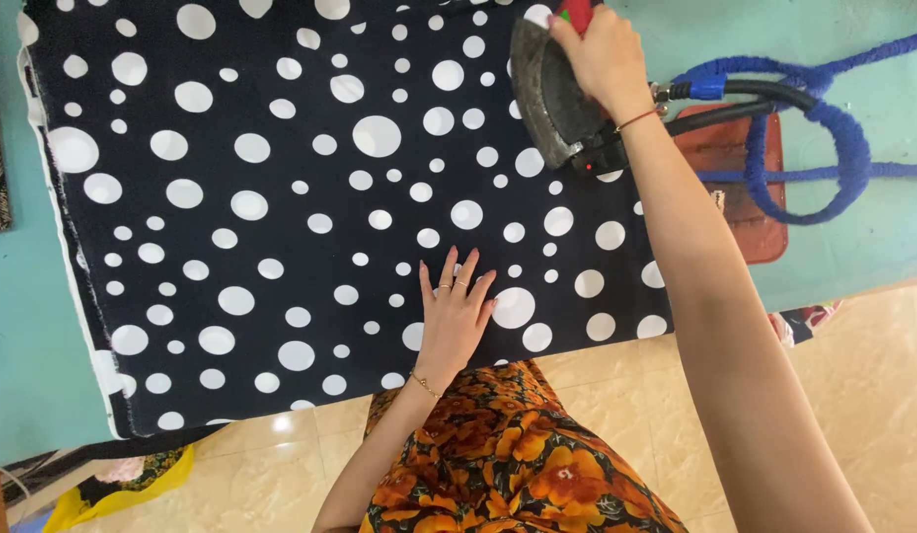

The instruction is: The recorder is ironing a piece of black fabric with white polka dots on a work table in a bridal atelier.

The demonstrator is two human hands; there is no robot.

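Pressing flat on one dark cloth (281, 197) scattered with white dots, the left hand (454, 316) lies open, fingers spread, near the cloth's front edge on the teal table (873, 237). The right hand (602, 54) is clamped round the red handle of one iron (552, 99), tilted on its side at the cloth's far right. Two cords, blue (834, 128) and black (764, 94), trail past one brown pad (755, 217).
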